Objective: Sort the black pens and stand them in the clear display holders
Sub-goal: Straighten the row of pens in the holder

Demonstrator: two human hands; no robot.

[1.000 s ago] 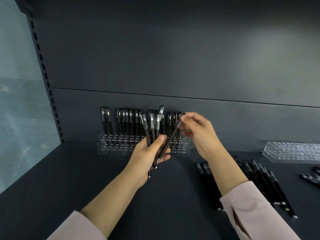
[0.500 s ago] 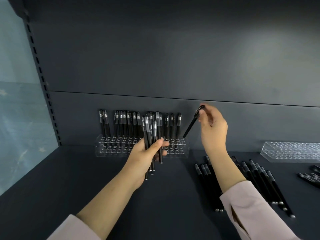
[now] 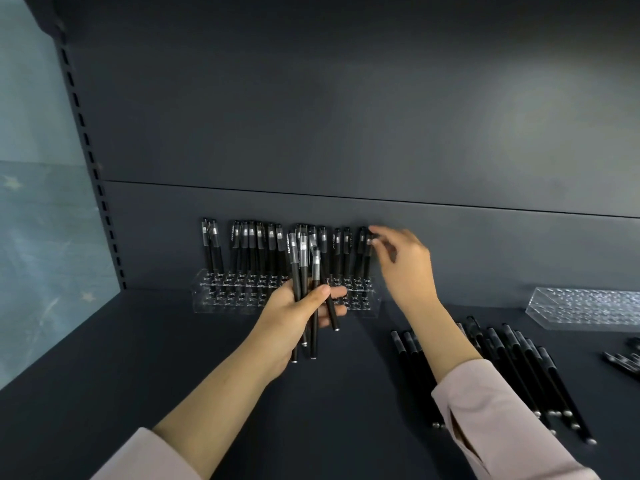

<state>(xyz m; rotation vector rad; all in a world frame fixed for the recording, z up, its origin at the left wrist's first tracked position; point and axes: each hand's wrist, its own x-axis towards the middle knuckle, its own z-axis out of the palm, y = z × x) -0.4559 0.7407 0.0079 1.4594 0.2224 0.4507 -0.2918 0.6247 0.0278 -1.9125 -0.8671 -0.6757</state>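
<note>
A clear display holder (image 3: 221,299) stands against the back wall with several black pens (image 3: 252,247) upright in it. In front of it, my left hand (image 3: 291,317) is shut on a bundle of several black pens (image 3: 301,258), caps up. My right hand (image 3: 408,268) reaches to the holder's right end. Its blurred fingertips pinch the cap of a black pen (image 3: 365,261) that stands upright in the last column.
A second clear holder (image 3: 585,310) with no pens sits at the back right. Several loose black pens (image 3: 512,368) lie on the dark shelf under my right forearm, with a few more pens (image 3: 623,362) at the right edge. A slotted upright (image 3: 86,140) bounds the left.
My right hand drew one pen from the left hand's bundle, lifted it to the right, then brought it down upright into the holder's right end. The left hand stayed nearly still.
</note>
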